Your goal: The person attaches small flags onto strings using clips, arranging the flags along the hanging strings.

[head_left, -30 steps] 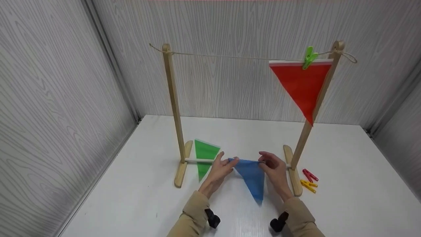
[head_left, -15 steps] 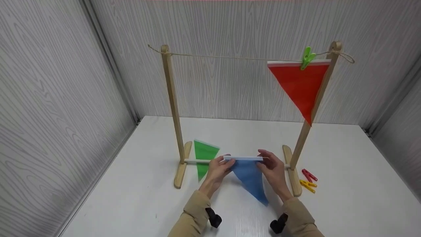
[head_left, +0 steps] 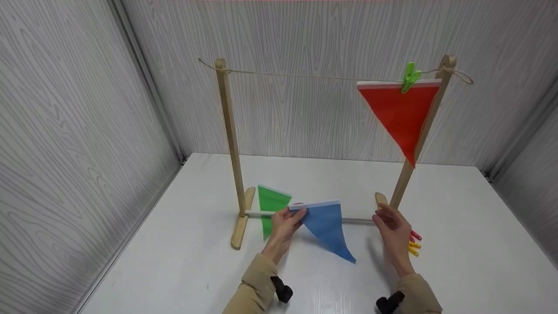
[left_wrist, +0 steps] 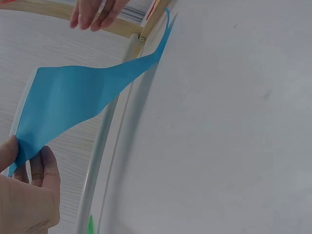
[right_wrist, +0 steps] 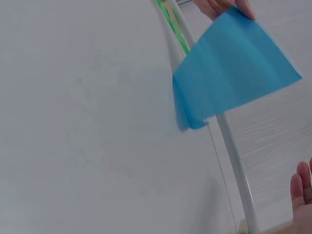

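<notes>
A blue triangular flag (head_left: 326, 224) with a white top edge is pinched at its left corner by my left hand (head_left: 284, 224). Its tip trails down to the right, near the tabletop. My right hand (head_left: 393, 231) is apart from the flag, fingers loosely bent, with nothing seen in it; the right wrist view catches only part of these fingers (right_wrist: 302, 183). It partly covers a red clothespin (head_left: 416, 235) and a yellow clothespin (head_left: 414, 249) on the table. Behind my left hand lies a green flag (head_left: 272, 200).
A wooden stand has a left post (head_left: 229, 131) and a right post (head_left: 429, 126), joined low by a white bar (head_left: 358, 219). Between the tops runs a string (head_left: 305, 76). A green clothespin (head_left: 409, 78) holds a red flag (head_left: 403, 113) at its right end.
My right hand has let go of the blue flag's right corner and moved right, toward the clothespins. The left hand keeps its pinch, and the flag's free top corner has risen slightly.
</notes>
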{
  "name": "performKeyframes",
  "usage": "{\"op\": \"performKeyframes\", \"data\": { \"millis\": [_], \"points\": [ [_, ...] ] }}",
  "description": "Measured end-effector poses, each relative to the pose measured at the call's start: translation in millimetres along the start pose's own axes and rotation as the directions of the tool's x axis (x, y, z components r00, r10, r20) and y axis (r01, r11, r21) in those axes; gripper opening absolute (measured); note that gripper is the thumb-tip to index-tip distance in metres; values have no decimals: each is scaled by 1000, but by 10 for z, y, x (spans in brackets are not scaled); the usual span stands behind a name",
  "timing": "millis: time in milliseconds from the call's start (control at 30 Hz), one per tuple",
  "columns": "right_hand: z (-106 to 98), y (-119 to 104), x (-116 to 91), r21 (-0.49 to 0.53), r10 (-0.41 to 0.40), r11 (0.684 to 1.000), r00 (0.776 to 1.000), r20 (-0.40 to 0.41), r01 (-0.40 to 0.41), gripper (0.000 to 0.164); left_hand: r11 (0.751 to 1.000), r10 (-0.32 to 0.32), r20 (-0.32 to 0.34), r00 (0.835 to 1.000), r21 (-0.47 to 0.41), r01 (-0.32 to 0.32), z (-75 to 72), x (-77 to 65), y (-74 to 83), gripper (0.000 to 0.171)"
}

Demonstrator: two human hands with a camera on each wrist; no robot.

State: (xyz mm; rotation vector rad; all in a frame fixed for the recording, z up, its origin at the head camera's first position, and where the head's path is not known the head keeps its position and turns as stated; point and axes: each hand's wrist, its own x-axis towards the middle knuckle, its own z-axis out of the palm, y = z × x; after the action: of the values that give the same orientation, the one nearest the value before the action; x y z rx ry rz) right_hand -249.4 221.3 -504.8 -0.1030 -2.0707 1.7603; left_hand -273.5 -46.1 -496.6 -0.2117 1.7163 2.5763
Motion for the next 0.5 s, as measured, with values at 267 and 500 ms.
{"op": "performKeyframes", "data": {
  "millis": [267, 500],
  "points": [
    [-443, 161, 10, -145, 18, 989, 998, -59, -26, 32, 999, 29, 38, 999, -27, -28, -50, -16, -4, 41],
    [-819, 196, 45, -269, 144, 954, 989, 16, -135, 38, 999, 26, 54, 998, -33, -24, -70, -13, 0, 38]
  ]
}}
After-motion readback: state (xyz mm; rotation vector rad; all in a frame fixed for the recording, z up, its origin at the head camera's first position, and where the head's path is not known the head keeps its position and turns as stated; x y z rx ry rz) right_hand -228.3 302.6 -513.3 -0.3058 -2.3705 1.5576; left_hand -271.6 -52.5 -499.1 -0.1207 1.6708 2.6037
